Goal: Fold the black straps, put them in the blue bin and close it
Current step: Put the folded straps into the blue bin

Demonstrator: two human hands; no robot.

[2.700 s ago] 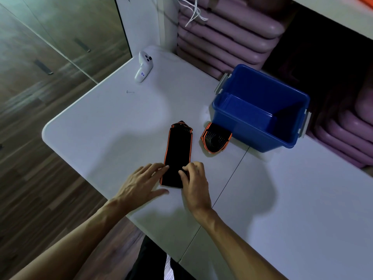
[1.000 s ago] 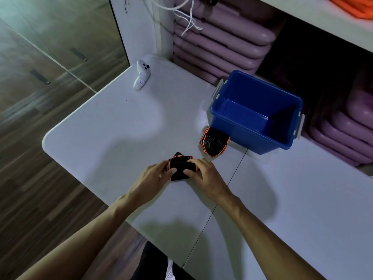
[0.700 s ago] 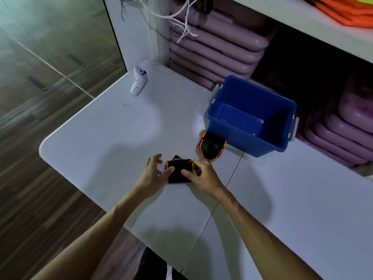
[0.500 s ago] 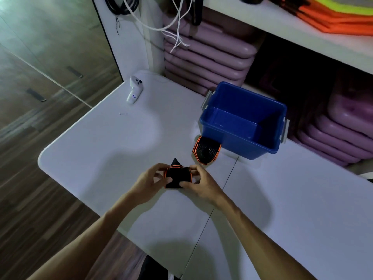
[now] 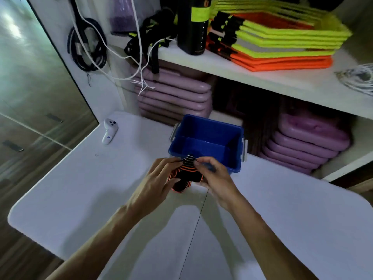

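Resting between both hands' fingers (image 5: pixel 161 168): straps (image 5: pixel 186 174)

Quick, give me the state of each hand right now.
Left hand: fingers curled round the folded black straps, holding them.
Right hand: pinching the same straps from the other side.

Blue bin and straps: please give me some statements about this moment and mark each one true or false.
1. Both hands hold the black straps with orange edging. True: the left hand and the right hand grip them.
2. The blue bin has its lid on. False: it is open on top, no lid visible.
3. The straps already lie inside the bin. False: they are held just in front of its near wall.
4. A white controller lies on the white table, left of the bin. True.
5. The shelf above holds only purple pads. False: neon yellow and orange vests are stacked there.
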